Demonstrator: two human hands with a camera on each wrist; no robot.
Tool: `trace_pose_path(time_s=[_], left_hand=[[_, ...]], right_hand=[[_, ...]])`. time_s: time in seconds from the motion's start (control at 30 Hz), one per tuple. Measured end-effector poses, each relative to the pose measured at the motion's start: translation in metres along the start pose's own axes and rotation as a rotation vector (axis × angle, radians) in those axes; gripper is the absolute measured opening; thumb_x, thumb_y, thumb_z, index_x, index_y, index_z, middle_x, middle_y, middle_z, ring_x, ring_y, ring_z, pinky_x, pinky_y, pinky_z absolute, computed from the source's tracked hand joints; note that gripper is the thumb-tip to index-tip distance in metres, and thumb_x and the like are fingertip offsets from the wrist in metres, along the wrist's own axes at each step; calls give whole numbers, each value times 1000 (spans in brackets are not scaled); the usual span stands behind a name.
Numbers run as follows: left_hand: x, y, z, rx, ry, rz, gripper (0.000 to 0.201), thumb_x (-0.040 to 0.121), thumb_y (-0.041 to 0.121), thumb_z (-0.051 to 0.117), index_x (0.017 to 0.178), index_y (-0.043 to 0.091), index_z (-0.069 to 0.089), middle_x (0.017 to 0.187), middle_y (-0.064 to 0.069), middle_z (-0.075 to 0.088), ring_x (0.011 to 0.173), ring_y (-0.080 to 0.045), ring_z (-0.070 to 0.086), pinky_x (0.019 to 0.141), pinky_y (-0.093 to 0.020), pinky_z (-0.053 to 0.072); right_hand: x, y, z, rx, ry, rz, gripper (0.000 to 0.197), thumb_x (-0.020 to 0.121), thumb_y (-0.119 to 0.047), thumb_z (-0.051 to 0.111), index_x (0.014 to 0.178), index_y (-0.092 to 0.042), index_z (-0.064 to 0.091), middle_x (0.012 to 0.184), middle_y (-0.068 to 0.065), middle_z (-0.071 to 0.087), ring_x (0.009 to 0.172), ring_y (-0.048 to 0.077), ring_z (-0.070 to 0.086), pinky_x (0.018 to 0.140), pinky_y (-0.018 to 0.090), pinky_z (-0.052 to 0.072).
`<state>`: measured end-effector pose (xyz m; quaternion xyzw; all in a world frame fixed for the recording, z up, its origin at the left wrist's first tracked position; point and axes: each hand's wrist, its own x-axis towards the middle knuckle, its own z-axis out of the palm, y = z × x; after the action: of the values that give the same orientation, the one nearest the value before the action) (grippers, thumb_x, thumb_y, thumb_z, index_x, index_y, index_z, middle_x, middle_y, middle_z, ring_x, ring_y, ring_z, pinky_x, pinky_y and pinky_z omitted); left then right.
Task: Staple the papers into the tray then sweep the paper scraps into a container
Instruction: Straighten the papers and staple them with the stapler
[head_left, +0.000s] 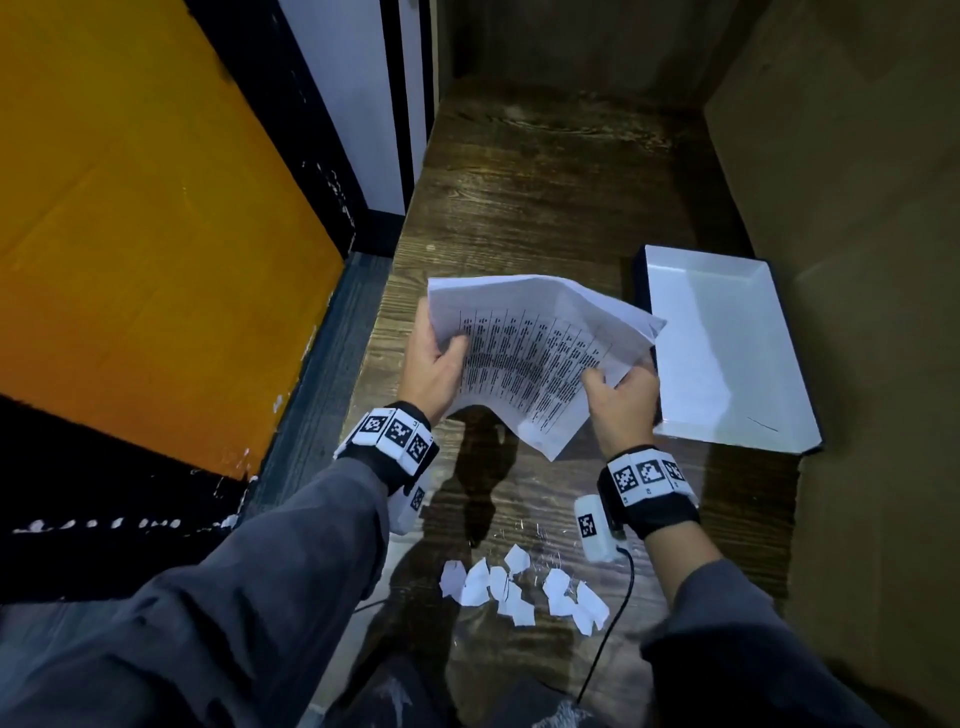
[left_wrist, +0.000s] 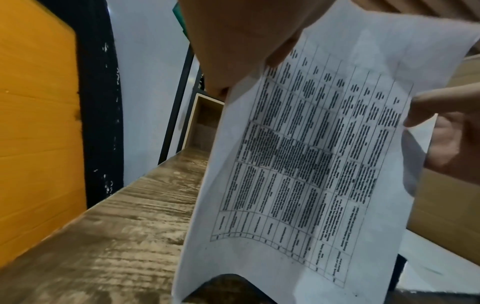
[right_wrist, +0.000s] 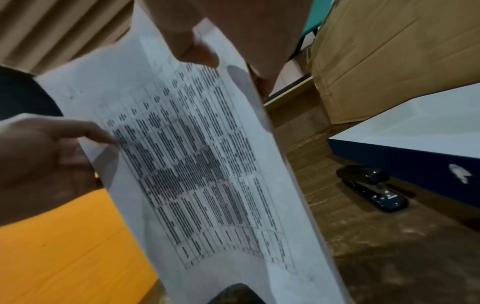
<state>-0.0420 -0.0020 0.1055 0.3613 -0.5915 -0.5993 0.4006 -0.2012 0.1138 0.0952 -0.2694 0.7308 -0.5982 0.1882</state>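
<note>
Head view: wood-grain surface (head_left: 519, 208) w/ cardboard wall (head_left: 857, 260) on the right, orange panel (head_left: 130, 234) on the left. White tray (head_left: 737, 395) w/ dark outer sides sits on the surface at right, nothing in it. Papers (head_left: 535, 353), printed w/ a table, are held up off the surface betw. both hands, sheets bowed and sagging in the middle, just left of the tray. Left hand (head_left: 436, 369) grips the papers' left edge, thumb on top; right hand (head_left: 621, 400) pinches the right edge, thumb over the print. Black stapler (right_wrist: 371, 187) lies on the surface beside the tray's side wall (right wrist view). Paper scraps (head_left: 519, 587) are clustered on the surface near the person, below the hands.
</note>
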Motion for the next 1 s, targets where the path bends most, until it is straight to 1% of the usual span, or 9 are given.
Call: trace_pose_path(time_s=[0.2,0.3,0.33,0.4,0.43,0.53,0.67,0.8,1.0], left_hand=[[3,-8,5,85,6,3,46,89,3,45,102,47,42,104,17,56,93,15,57,78,-15,48],[18,1,3,142,-28,23,37,90,4,45,100,40,43,99,13,57,89,3,57,77,-19,52],[27,4,1,175,-39,34,33,88,4,46,103,34,44,100,11,57,88,2,57,77,-18,52],[42,-1,-6,210,-54,-2,36,85,1,48,114,23,44,105,8,58,89,-1,58,79,-21,52],[49,-8,-8,208,-61,-55,39,84,-1,48,119,17,44,108,7,58,92,-6,59,83,-26,53],[59,-37,-15,260,-59,-242,49,86,-5,47,133,7,39,122,0,54,110,-15,54,103,-39,46],[64,-75,-17,309,-85,-431,51,92,1,44,141,8,30,144,-7,44,130,-24,45,109,-37,34],[75,-105,-20,222,-23,-560,52,87,-2,48,137,6,40,135,-5,53,126,-24,50,100,-33,39],[93,-129,-20,147,13,-657,51,77,12,58,126,19,46,129,-1,56,120,-24,51,100,-38,38]], right_hand=[[-3,16,8,-23,34,37,20,84,4,53,95,-13,52,81,-9,59,75,-1,56,68,21,45],[12,13,8,1,16,20,34,83,7,52,109,-16,49,97,-15,60,89,-7,57,76,6,46],[20,14,9,-21,-14,15,38,82,5,53,114,-13,49,104,-9,61,95,-1,59,85,9,47],[39,23,11,-115,-108,44,42,79,0,57,119,-10,49,113,7,62,103,19,61,91,30,51],[46,29,15,-150,-163,80,41,79,1,58,118,-9,49,113,12,62,102,24,61,87,35,52],[60,50,29,-185,-295,205,30,84,7,53,110,-9,49,112,19,63,91,28,62,69,29,51],[68,87,45,-226,-348,309,33,87,10,47,112,-11,48,116,15,63,99,28,62,79,35,51],[67,107,53,-226,-359,327,34,89,12,42,111,-14,47,110,9,63,100,24,61,82,31,47],[72,128,53,-188,-370,372,38,90,10,40,111,-21,48,115,6,64,105,24,62,94,42,51]])
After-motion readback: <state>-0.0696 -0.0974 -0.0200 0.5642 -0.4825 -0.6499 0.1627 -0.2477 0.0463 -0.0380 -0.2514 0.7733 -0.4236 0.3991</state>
